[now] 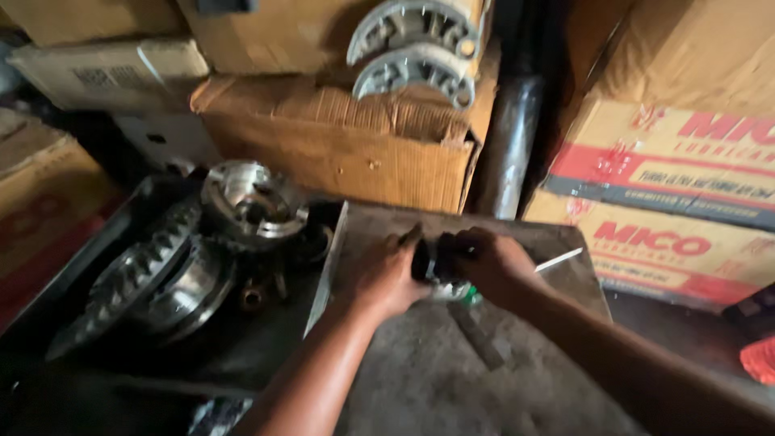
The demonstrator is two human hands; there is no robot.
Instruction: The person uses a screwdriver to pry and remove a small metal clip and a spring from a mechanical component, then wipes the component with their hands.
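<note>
Between your hands you hold a small dark part (426, 262), roughly cylindrical, with a pale metal and green end showing just below your right hand (492, 266). Blur hides its finer shape. Your left hand (386, 274) closes on its left side, your right hand wraps its right side. It sits just above the grey slab (420, 371) beneath both wrists.

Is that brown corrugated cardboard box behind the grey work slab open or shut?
Open. The brown corrugated cardboard box has its top flap folded down, and two curved grey metal brake shoes rest on top of it.
</note>
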